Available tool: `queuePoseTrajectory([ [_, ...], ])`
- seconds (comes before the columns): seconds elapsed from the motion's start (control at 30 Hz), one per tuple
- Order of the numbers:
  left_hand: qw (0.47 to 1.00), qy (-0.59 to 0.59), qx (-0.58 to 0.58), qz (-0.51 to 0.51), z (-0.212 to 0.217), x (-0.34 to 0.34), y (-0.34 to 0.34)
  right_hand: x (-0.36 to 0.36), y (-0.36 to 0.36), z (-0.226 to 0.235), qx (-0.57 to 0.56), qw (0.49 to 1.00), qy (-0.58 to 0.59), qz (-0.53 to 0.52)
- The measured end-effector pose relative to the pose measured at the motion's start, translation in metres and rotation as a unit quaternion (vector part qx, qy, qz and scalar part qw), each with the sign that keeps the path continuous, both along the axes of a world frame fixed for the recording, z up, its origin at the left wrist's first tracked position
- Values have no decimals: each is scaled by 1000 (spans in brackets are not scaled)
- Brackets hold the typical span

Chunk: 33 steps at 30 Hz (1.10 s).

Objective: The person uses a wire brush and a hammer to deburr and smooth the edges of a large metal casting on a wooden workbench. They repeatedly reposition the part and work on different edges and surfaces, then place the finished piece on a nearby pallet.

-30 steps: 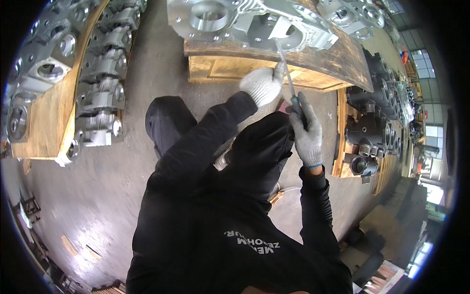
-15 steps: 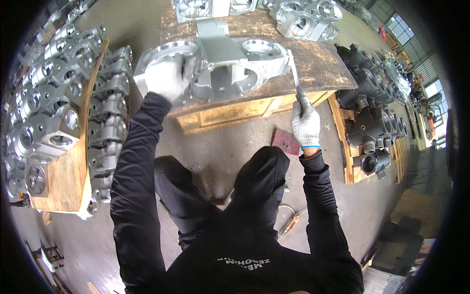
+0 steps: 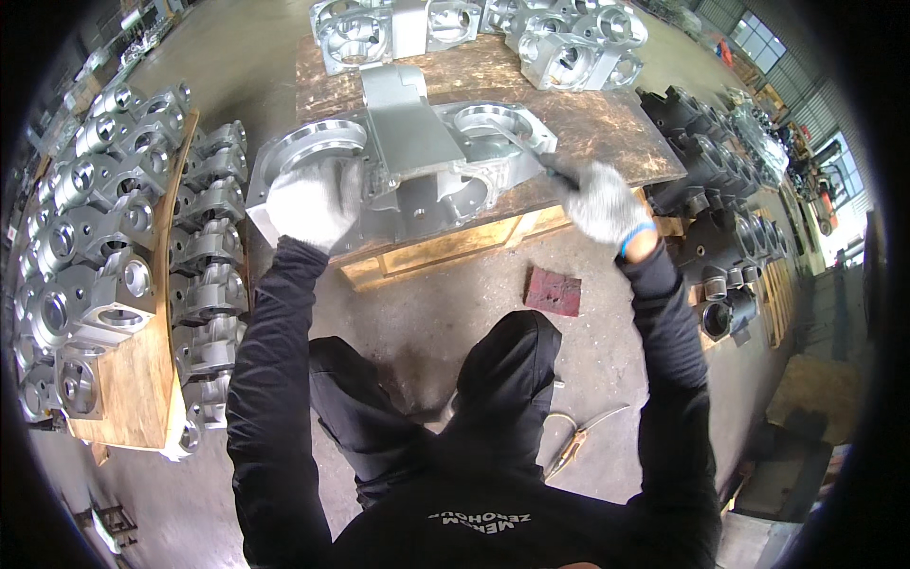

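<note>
With the clock centred on the view, the person's white-gloved left hand [image 3: 313,204], at 10 o'clock, lies against the near left end of a silver machined housing casting [image 3: 412,133] on a wooden workbench [image 3: 616,133]. At 2 o'clock, the gloved right hand [image 3: 602,204] grips a dark-handled, flat-bladed hand tool [image 3: 518,144], its blade reaching over the casting's right bore; whether it touches is unclear. More silver castings [image 3: 569,57] stand toward 12 and 1 o'clock, with dark castings [image 3: 718,242] near 3. On the floor, a red pad [image 3: 553,291] lies at 3 o'clock.
</note>
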<state>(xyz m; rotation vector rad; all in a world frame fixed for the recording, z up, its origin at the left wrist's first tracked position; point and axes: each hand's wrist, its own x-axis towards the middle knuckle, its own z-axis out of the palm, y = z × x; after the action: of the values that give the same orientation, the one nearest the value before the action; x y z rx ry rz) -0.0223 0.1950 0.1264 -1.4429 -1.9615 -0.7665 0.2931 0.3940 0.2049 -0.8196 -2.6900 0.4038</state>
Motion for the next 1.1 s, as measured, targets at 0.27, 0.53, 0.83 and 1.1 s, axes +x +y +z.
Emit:
queuePoseTrajectory([
  [0.27,999,33,30,6,-15,22,-21,-24,13,33,235,947,-219,-21],
  [0.53,999,39,30,2,-16,27,-26,-54,-20,6,322,944,-68,-18],
  [0.83,998,36,46,-6,-17,28,-25,-6,-8,10,249,958,-135,-33],
  [1.1,996,82,39,13,-17,30,-22,-36,-12,9,306,952,4,-28],
])
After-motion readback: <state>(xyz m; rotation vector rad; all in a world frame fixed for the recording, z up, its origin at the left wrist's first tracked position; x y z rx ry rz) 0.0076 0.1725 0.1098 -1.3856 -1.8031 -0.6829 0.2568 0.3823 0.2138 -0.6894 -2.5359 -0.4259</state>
